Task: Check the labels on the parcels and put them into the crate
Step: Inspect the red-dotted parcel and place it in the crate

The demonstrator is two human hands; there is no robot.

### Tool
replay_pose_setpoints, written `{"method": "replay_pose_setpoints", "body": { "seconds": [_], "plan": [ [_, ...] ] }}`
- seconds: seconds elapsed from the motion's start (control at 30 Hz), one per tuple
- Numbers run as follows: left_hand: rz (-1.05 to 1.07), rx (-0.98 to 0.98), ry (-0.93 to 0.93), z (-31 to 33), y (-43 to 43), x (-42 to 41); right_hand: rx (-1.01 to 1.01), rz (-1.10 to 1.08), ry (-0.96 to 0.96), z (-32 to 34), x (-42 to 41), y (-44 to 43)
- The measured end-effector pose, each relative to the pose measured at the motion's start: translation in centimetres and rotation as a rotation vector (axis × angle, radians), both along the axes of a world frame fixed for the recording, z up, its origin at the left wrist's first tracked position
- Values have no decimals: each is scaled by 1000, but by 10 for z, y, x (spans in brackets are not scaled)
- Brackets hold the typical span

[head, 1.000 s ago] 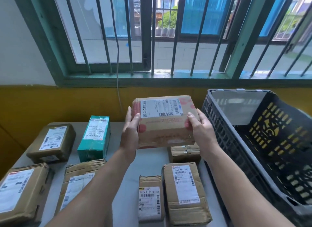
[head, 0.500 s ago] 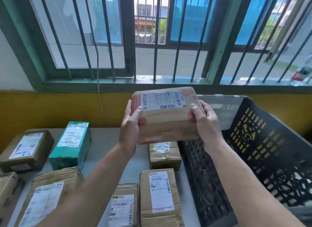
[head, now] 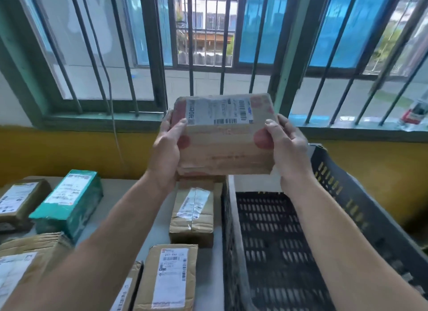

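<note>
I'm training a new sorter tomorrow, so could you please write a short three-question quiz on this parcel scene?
1. True or false: the left hand and the right hand both grip the held parcel.
2. Multiple choice: the black crate contains A) three parcels, B) no parcel in view, C) a bottle.
3. Short answer: what colour is the one parcel on the table that is not brown?
Key: 1 true; 2 B; 3 green, the green parcel.

crate (head: 232,232) open on top, parcels (head: 192,215) crowd table (head: 122,188) to L, window bars (head: 222,56) behind
</note>
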State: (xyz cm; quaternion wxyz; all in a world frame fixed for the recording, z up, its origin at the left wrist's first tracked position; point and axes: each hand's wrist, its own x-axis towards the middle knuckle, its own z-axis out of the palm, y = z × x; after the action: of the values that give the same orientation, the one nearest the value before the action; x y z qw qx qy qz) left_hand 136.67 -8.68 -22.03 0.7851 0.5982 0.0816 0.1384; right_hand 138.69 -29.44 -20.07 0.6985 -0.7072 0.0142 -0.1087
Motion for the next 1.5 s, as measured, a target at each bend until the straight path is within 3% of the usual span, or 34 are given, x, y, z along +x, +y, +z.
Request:
{"method": "replay_pose_setpoints", "body": {
  "seconds": [0.4, 0.67, 0.8, 1.03, 1.23, 1.5],
  "plan": [
    [-148, 66, 50, -13, -107, 37, -28, -140, 2, -11, 34, -100],
    [-172, 166, 182, -38, -152, 58, -84, -128, 142, -57, 58, -146],
    [-154, 277, 275, -56, -157, 72, -108, -144, 212, -77, 67, -155],
    [-190, 272, 472, -85, -164, 85, -200, -110, 337, -114, 82, -163],
    [-102, 298, 602, -116, -170, 104, -266, -102, 421, -142, 92, -166],
    [-27, 278, 670, -154, -178, 124, -328, -75, 507, -171, 110, -173]
  ]
}}
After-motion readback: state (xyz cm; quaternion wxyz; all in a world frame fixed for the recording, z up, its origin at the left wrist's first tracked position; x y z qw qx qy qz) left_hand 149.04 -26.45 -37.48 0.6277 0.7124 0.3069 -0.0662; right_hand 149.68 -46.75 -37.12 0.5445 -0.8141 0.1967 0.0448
